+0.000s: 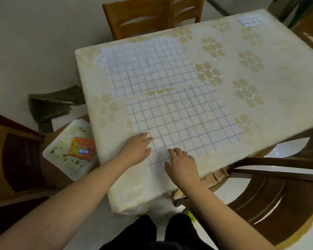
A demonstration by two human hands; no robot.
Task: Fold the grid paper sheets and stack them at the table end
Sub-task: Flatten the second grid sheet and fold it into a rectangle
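While both hands are resting on the near grid sheet [184, 123], their fingers are lying straight and flat, holding nothing. The left hand [136, 148] is pressing on the sheet's near left corner, and the right hand [183, 163] is lying just beside it on the near edge. A second grid sheet [148, 69] is lying unfolded behind the first on the desk [260, 73]. A small folded piece [251, 21] is sitting at the desk's far end. A tray [61, 156] is sitting on a chair to the left.
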